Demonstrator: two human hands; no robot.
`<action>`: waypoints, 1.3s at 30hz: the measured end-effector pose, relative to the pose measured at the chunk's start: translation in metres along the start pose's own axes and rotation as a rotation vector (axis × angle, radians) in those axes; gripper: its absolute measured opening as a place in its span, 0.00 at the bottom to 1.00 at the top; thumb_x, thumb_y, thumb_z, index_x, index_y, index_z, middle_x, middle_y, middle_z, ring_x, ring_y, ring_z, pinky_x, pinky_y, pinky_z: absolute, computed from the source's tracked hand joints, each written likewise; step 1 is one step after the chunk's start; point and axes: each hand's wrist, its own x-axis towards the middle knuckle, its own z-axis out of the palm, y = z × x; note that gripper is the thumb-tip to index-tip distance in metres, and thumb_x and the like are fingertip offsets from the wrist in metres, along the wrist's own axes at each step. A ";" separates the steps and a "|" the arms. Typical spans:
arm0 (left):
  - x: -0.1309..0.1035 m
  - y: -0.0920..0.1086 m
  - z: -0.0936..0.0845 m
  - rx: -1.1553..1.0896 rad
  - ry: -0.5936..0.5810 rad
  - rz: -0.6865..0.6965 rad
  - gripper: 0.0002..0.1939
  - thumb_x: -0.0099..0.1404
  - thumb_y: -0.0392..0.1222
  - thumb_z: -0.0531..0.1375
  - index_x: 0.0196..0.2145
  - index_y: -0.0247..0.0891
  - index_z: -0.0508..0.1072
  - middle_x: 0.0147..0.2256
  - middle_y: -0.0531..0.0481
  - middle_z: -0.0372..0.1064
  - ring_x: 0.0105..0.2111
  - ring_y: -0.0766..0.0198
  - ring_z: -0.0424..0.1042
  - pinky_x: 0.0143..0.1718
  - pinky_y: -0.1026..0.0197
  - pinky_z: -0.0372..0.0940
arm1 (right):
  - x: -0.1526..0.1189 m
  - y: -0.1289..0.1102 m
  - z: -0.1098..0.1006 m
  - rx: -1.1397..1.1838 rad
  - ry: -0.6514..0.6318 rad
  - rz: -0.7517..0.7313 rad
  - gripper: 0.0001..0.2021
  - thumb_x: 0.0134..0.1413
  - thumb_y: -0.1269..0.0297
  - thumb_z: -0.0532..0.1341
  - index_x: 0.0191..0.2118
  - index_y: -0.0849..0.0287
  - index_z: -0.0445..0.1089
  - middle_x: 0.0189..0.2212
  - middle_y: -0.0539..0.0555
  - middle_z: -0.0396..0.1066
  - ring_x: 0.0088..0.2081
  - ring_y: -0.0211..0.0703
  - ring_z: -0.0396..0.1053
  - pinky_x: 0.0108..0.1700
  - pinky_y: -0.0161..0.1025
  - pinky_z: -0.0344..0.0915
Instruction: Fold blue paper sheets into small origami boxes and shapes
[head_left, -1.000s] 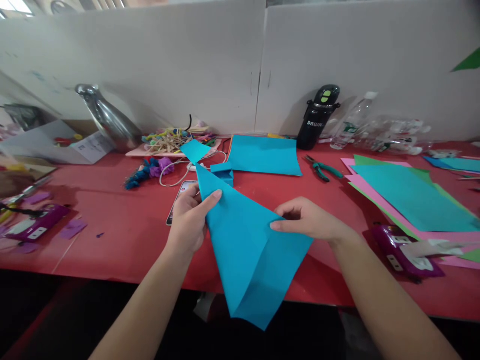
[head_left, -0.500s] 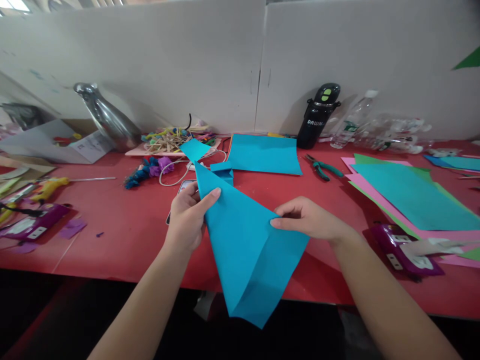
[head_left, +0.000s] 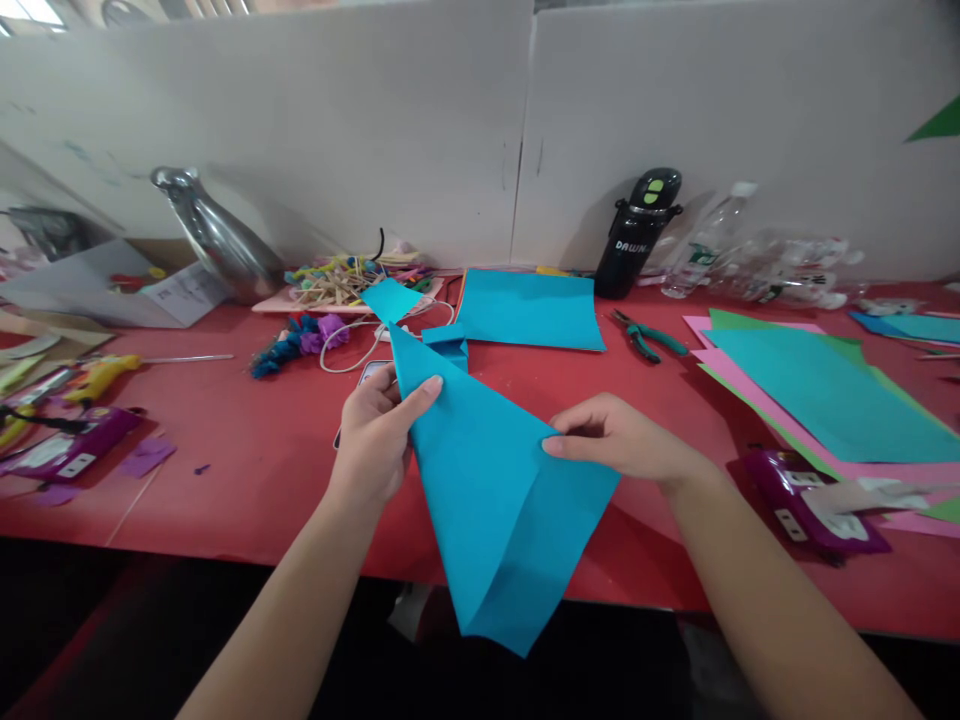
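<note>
A sheet of blue paper (head_left: 480, 460), folded over on the diagonal, hangs between both hands above the table's front edge. My left hand (head_left: 381, 430) pinches its left side near the pointed top, thumb on the front face and fingers behind. At the right, my right hand (head_left: 611, 438) grips the corner of the folded flap between thumb and fingers. The lower end of the paper stands slightly apart and reaches past the table edge. Behind its tip are a small folded blue paper piece (head_left: 448, 345) and a phone, mostly hidden by my left hand.
On the red table (head_left: 247, 470) lie blue sheets (head_left: 529, 310), pliers (head_left: 646, 338) and stacked coloured paper (head_left: 832, 390). Purple power strips (head_left: 810, 505) sit at both sides. A black bottle (head_left: 637, 235), a clear plastic bottle (head_left: 709, 240) and a metal jug (head_left: 217, 240) line the back.
</note>
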 end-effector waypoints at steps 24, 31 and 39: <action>0.006 0.012 -0.008 0.014 0.142 0.092 0.14 0.55 0.45 0.71 0.37 0.38 0.76 0.32 0.50 0.77 0.27 0.65 0.74 0.27 0.64 0.69 | 0.000 0.000 0.007 -0.076 0.019 -0.033 0.20 0.58 0.49 0.63 0.24 0.58 0.67 0.22 0.47 0.54 0.25 0.36 0.50 0.27 0.36 0.50; 0.000 0.029 -0.013 0.027 0.149 0.205 0.10 0.57 0.45 0.70 0.33 0.38 0.77 0.31 0.50 0.77 0.22 0.68 0.71 0.20 0.67 0.64 | -0.002 0.000 0.005 -0.117 -0.005 -0.057 0.15 0.60 0.53 0.63 0.27 0.58 0.71 0.25 0.49 0.64 0.28 0.38 0.58 0.31 0.37 0.57; -0.026 0.046 0.003 0.119 0.129 0.326 0.11 0.59 0.45 0.69 0.38 0.38 0.80 0.37 0.46 0.79 0.32 0.59 0.78 0.28 0.62 0.72 | -0.013 -0.003 -0.009 -0.184 0.182 -0.153 0.08 0.57 0.57 0.66 0.31 0.56 0.75 0.32 0.53 0.74 0.32 0.44 0.68 0.36 0.40 0.66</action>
